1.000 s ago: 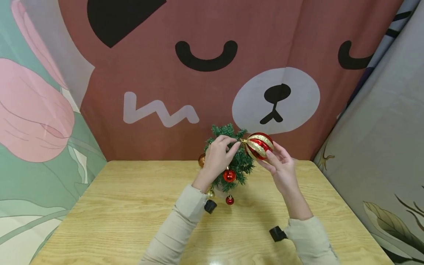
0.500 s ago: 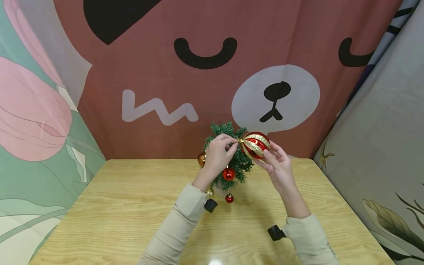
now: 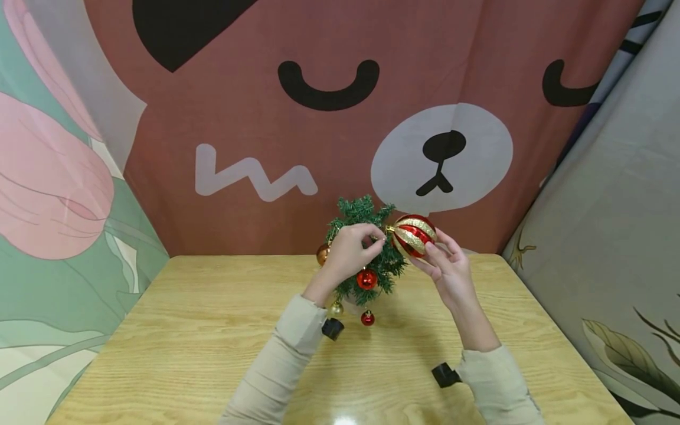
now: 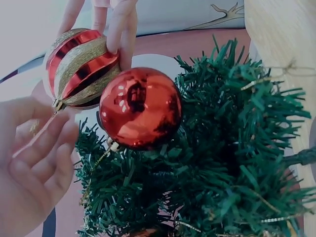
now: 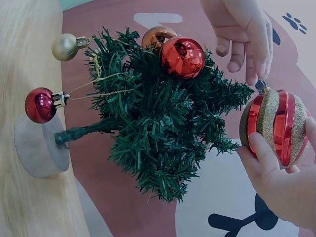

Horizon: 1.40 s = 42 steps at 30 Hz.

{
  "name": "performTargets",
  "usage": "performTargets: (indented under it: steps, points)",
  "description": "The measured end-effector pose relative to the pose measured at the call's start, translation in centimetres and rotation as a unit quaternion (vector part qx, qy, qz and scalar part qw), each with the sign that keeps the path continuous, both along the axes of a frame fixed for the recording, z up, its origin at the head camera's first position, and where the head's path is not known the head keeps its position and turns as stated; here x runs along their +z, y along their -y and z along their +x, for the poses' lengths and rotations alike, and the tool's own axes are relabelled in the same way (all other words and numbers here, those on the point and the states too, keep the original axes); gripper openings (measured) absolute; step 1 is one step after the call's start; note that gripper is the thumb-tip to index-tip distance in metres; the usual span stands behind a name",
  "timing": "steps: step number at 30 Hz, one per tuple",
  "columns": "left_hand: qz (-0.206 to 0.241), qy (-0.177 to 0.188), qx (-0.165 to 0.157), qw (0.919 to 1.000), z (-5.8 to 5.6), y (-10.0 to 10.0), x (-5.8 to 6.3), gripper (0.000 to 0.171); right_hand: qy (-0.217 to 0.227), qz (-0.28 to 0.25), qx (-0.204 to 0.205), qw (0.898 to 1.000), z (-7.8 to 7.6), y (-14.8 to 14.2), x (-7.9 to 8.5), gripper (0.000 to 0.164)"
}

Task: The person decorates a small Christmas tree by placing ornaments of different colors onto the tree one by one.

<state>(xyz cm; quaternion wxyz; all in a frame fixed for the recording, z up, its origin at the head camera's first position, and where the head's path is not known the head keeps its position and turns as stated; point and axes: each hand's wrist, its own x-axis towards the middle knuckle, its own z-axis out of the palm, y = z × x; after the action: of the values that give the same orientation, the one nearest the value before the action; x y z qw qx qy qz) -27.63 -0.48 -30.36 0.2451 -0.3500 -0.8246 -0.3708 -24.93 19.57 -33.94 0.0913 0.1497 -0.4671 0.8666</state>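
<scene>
In the head view my right hand (image 3: 451, 271) holds a large Christmas bauble (image 3: 415, 235), striped red and glittery gold, with fingers and thumb round its far side. Its gold cap points left toward my left hand (image 3: 347, 251). The left thumb and fingertips come together right by the cap, and a thin gold hanging string (image 4: 33, 129) shows among these fingers in the left wrist view. Both hands are raised beside the upper part of a small green artificial Christmas tree (image 5: 148, 133). A shiny red bauble (image 4: 140, 108) hangs on the tree below my left hand.
The tree stands on a pale round base (image 5: 42, 153) on the wooden table (image 3: 212, 330). A copper bauble (image 3: 322, 254), a small gold bauble (image 3: 337, 307) and a small red bauble (image 3: 368, 319) hang from it. A printed curtain (image 3: 239, 118) rises behind the table.
My left hand first stays at the cap, then drops slightly down and away from it. The striped bauble shifts a little left, then back right, with my right hand.
</scene>
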Motion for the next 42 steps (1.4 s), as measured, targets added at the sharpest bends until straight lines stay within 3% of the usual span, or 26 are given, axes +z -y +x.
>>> performTargets:
  steps: [3,7,18,27,34,42]
  points:
    - [-0.049,0.028,0.000,0.9984,0.1,0.2,0.2,0.013,-0.013,0.000,-0.002,1.000,0.1,-0.1,-0.1,0.027]
    - [-0.069,0.010,0.039,0.9968,0.2,0.2,0.4,0.016,-0.028,-0.002,-0.006,1.000,0.1,-0.1,-0.3,0.028]
    - [-0.005,-0.084,0.110,0.9904,0.2,-0.4,0.2,0.014,-0.005,0.002,-0.008,1.000,0.0,-0.2,-0.5,0.029]
    - [0.004,-0.100,0.121,0.9876,0.0,-0.7,0.2,0.014,0.001,0.007,-0.011,1.000,0.0,-0.2,-0.4,0.028]
    - [-0.049,-0.117,0.140,0.9819,0.0,-1.0,0.7,0.015,0.005,0.011,-0.011,1.000,-0.1,-0.1,-0.2,0.028]
    - [-0.093,-0.104,0.159,0.9774,-0.4,-1.3,0.9,0.017,0.059,0.014,-0.018,0.998,-0.4,-0.1,0.0,0.024]
